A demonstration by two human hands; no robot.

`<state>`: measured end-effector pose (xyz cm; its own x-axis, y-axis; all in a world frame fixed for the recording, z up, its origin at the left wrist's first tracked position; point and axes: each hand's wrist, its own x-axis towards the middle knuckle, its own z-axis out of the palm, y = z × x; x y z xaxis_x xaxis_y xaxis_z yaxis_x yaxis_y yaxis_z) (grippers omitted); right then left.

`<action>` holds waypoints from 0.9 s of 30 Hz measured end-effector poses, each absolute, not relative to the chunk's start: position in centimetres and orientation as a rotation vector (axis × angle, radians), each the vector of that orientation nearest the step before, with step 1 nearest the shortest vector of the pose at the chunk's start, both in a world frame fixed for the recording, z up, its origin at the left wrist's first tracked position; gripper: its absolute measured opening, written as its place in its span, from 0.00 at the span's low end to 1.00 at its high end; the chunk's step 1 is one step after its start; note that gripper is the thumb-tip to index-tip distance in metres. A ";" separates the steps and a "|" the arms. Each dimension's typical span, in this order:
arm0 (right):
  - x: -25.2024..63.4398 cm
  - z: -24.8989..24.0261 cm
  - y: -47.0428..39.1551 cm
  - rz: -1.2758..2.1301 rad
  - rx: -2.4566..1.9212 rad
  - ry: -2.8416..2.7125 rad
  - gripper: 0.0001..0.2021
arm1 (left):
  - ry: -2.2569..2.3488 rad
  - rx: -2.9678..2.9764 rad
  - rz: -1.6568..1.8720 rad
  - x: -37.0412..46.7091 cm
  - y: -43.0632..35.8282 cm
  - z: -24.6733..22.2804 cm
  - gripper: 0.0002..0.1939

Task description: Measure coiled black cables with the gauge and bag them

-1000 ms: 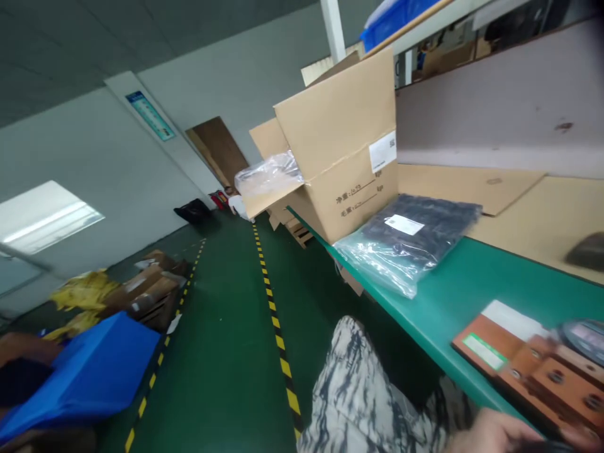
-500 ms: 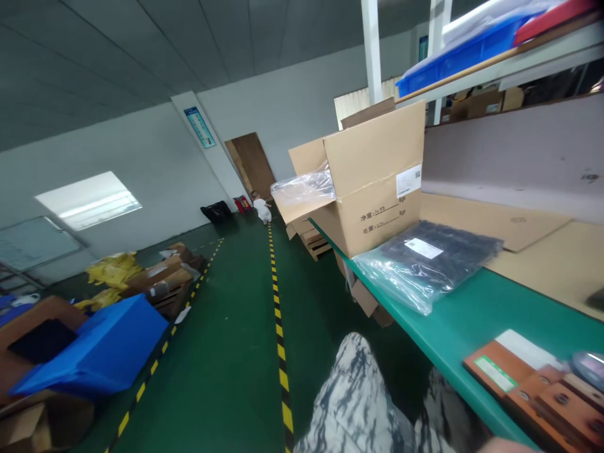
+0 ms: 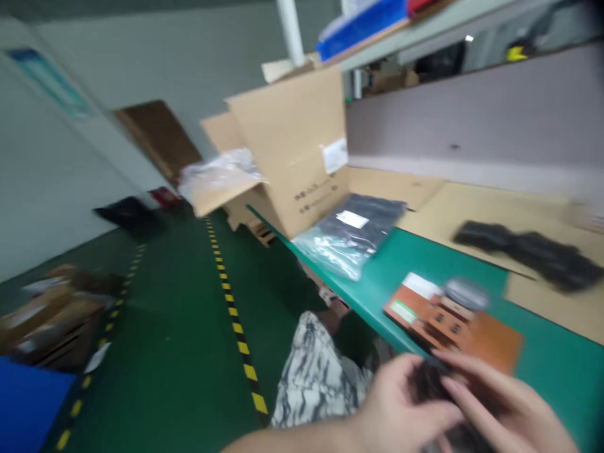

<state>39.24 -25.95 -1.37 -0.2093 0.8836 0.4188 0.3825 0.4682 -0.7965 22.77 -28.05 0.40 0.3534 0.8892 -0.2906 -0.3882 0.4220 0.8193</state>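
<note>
Spreading at the far left, well apart from all the fingers, is a bright blue covering (image 3: 33, 402); beyond it, farther from the fingers, brown cardboard packages (image 3: 51, 308) lie in a heap; then a yellow-and-black striped floor tape (image 3: 231, 313) runs over the dark green floor (image 3: 179, 377), off to the fingers' left; ahead of the fingers and to their left stands a big brown cardboard box (image 3: 292, 138) with raised flaps, clear crumpled plastic film (image 3: 221, 167) showing at its left; nearer, just left of the fingers, is a knee in black-and-white patterned cloth (image 3: 306, 377); past the fingertips, a clear plastic bag with a dark flat content (image 3: 358, 226) lies beside the box on the green tabletop (image 3: 415, 251).

The left hand (image 3: 396, 409) has its thumb and fingers bent close around a small dark piece (image 3: 427, 377), too blurred for me to make out its shape; just beyond the fingertips sits an orange block-shaped fixture (image 3: 443, 321) with a grey rounded part (image 3: 467, 294); the right hand (image 3: 519, 402) closes on the dark piece from the other side, fingers longer and straighter; beyond these fingers, a long lumpy black bundle (image 3: 533, 248) rests on tan flat cardboard (image 3: 495, 204).
</note>
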 end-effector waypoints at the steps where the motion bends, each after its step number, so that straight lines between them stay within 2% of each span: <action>1: 39.3 -0.6 -26.0 0.775 -1.052 -1.788 0.14 | 0.790 0.727 0.899 22.5 -27.9 1.1 0.29; 5: 39.0 1.0 -25.3 0.941 -1.031 -1.713 0.15 | 0.726 0.793 0.869 20.8 -26.4 2.4 0.16; 9: 38.8 1.2 -25.3 1.031 -1.093 -1.659 0.14 | 0.748 0.747 0.793 20.1 -26.2 1.5 0.16; 12: 38.8 1.4 -25.4 1.135 -1.131 -1.600 0.07 | 0.760 0.732 0.811 20.1 -26.2 1.0 0.16; 14: 38.7 1.5 -25.3 1.171 -1.136 -1.568 0.07 | 0.756 0.757 0.825 20.3 -25.9 1.1 0.16; 23: 38.6 1.4 -25.2 0.965 -1.087 -1.689 0.09 | 1.012 1.274 0.775 20.6 -24.1 1.8 0.12; 27: 38.8 1.6 -25.1 0.857 -0.976 -1.815 0.06 | 1.106 1.182 0.709 20.6 -23.9 1.5 0.09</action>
